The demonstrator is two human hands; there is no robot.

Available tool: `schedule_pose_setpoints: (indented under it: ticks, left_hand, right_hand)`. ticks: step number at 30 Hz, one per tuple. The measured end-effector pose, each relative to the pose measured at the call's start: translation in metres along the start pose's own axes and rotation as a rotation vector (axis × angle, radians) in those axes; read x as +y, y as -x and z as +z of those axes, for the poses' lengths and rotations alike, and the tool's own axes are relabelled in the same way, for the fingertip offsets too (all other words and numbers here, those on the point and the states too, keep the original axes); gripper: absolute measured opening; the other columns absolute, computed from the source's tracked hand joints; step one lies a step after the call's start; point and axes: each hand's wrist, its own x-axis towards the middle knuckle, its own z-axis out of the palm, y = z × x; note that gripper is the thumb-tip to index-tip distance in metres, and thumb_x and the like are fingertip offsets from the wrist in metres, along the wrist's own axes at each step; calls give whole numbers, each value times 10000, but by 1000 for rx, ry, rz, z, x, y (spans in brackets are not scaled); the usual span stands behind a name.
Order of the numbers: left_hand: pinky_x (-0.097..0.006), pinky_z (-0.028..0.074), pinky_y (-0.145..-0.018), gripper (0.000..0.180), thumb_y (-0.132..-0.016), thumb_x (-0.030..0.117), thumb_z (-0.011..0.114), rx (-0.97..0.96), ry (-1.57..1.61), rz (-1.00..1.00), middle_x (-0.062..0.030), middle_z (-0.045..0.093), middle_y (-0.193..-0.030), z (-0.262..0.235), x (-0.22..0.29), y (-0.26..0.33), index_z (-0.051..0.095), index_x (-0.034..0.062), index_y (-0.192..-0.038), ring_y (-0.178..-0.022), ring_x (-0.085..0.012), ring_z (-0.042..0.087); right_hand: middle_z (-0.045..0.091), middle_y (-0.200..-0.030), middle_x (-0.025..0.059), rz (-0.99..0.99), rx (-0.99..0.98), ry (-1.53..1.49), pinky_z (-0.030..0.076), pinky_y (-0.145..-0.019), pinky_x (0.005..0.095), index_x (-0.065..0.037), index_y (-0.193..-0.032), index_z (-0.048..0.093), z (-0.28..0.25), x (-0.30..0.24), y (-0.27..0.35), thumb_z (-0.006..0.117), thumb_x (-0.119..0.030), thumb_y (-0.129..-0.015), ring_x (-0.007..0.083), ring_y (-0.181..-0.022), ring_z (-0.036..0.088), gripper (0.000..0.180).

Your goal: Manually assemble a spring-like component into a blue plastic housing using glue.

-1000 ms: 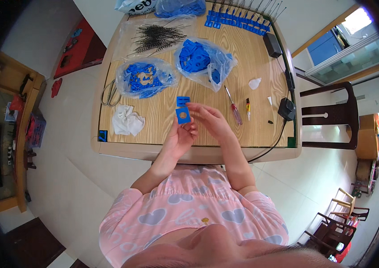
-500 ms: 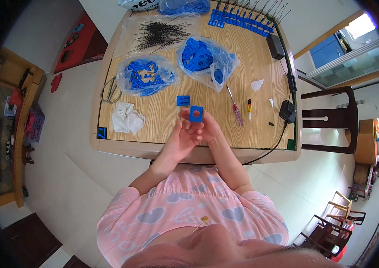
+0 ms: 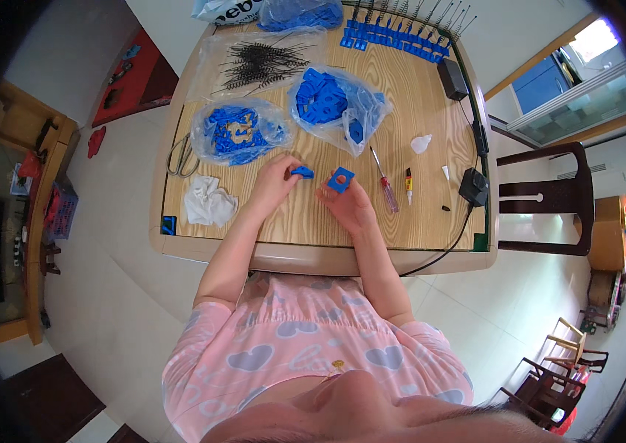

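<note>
In my left hand (image 3: 277, 181) a small blue plastic block (image 3: 302, 172) is pinched at its left edge, tilted just above the table. My right hand (image 3: 352, 207) grips a blue square plastic plate with a round hole (image 3: 340, 180), its fingers curled beneath and the thumb along the right side. A narrow gap separates the two blue pieces. Beyond my hands lie an opened clear bag of blue plates (image 3: 324, 96) and a clear bag of small blue and tan parts (image 3: 235, 131).
Right of my hands lie a screwdriver (image 3: 388, 190), a small yellow-and-black glue tube (image 3: 409, 184) and a black adapter (image 3: 473, 187) with its cable. Scissors (image 3: 180, 159) and a crumpled white cloth (image 3: 210, 201) are at the left. Black springs (image 3: 263, 65) and a row of spring-topped blue blocks (image 3: 394, 43) sit farther back.
My left hand has moved away from the right hand to the left and lifted the blue block off the table. My right hand has shifted slightly right with the holed plate, now tilted.
</note>
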Motion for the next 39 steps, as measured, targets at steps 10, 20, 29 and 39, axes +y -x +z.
schedule_pose_setpoints:
  ticks: [10, 20, 29, 39]
  left_hand:
    - [-382, 464, -851, 360, -739, -52, 604, 165, -182, 222, -122, 563, -1080, 4, 6, 44, 620, 49, -1084, -1050, -318, 527]
    - [-369, 438, -926, 342, -710, -1, 589, -426, -505, 490, -79, 573, -1088, -16, 24, 21, 641, 69, -1041, -1061, -276, 515]
    - [-369, 445, -891, 257, -711, 121, 654, -405, -575, 547, -80, 586, -1005, -9, 18, 29, 640, 68, -962, -1034, -261, 532]
    - [-275, 522, -809, 351, -815, -37, 647, -15, 703, -89, -76, 652, -1043, 8, -17, 58, 587, -11, -1159, -930, -153, 637]
  right_hand:
    - [579, -1172, 22, -3, 37, -85, 408, -954, 448, -97, -1133, 575, 5, -4, -1, 592, -313, -899, 215, -1054, 561, 319]
    - [578, -1207, 39, 42, -47, -101, 419, -938, 452, -90, -1111, 574, -1, 1, -4, 576, -304, -910, 222, -1021, 590, 294]
    - [584, -1189, 46, 54, -33, -77, 410, -949, 436, -96, -1101, 576, 1, 1, -3, 577, -320, -911, 230, -1026, 591, 294]
    - [623, -1098, 72, -134, -12, 825, 429, -927, 402, -59, -1092, 616, 56, -23, -3, 652, -275, -859, 234, -1055, 579, 320]
